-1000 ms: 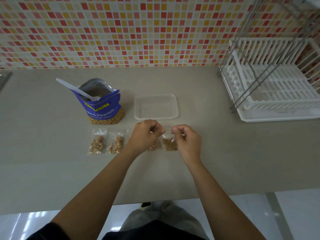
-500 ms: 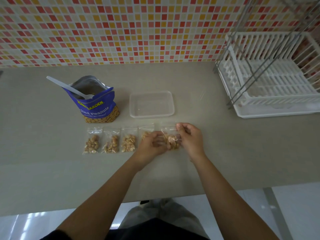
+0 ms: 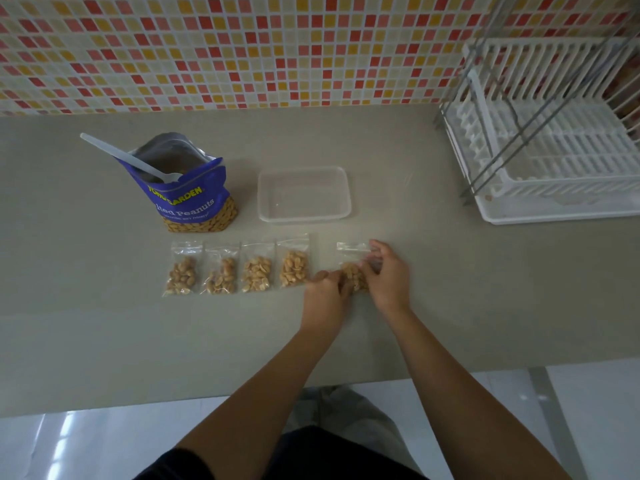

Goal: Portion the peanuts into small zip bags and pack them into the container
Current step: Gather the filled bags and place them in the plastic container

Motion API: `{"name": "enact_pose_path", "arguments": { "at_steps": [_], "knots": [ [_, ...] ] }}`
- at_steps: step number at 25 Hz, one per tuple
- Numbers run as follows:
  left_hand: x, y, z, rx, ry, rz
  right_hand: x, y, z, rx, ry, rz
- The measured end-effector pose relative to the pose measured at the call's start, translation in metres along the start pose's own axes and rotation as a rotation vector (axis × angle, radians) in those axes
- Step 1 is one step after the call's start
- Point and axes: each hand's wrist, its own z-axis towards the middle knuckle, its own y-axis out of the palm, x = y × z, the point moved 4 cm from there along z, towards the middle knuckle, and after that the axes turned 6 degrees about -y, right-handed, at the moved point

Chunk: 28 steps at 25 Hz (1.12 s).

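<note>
Several small zip bags of peanuts [image 3: 256,273] lie in a row on the grey counter. To their right lies one more zip bag [image 3: 353,268], held between both hands. My left hand [image 3: 325,294] pinches its lower left side. My right hand [image 3: 386,271] grips its right side, fingers curled over the peanuts. Behind the row stands the open blue peanut pouch [image 3: 194,199] with a white plastic spoon [image 3: 128,159] in it. The clear plastic container [image 3: 304,195] sits right of the pouch with nothing in it.
A white dish rack [image 3: 554,140] with a metal frame fills the right back of the counter. The tiled wall [image 3: 242,50] runs along the back. The counter's front edge [image 3: 104,407] lies near my body.
Both hands have lowered the fifth bag from a raised pinch at its top down onto the counter, right of the row. The fourth bag, hidden before, now shows.
</note>
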Motion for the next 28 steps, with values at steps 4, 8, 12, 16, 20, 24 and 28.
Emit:
{"name": "enact_pose_path", "arguments": {
  "at_steps": [4,8,12,16,20,24,28],
  "knots": [
    [-0.008,-0.034,0.003,0.178,0.127,0.077,-0.022,-0.004,-0.002,0.127,-0.226,-0.137],
    [-0.034,-0.056,0.016,0.267,0.125,0.318,-0.054,0.038,0.0,-0.132,-0.288,-0.178],
    [-0.048,-0.047,0.014,0.185,0.217,0.432,-0.058,0.071,0.013,-0.27,-0.125,-0.294],
    [-0.058,-0.045,0.012,0.167,0.199,0.236,-0.058,0.071,0.021,-0.225,0.014,-0.135],
    [-0.055,-0.047,0.011,0.154,0.176,0.172,-0.06,0.071,0.009,-0.262,0.076,0.099],
    [-0.055,-0.062,0.01,0.253,-0.007,-0.119,-0.063,0.063,-0.003,-0.2,0.078,0.302],
    [-0.046,-0.077,0.018,0.166,-0.182,-0.517,-0.073,0.055,-0.011,-0.161,0.094,0.5]
  ]
}}
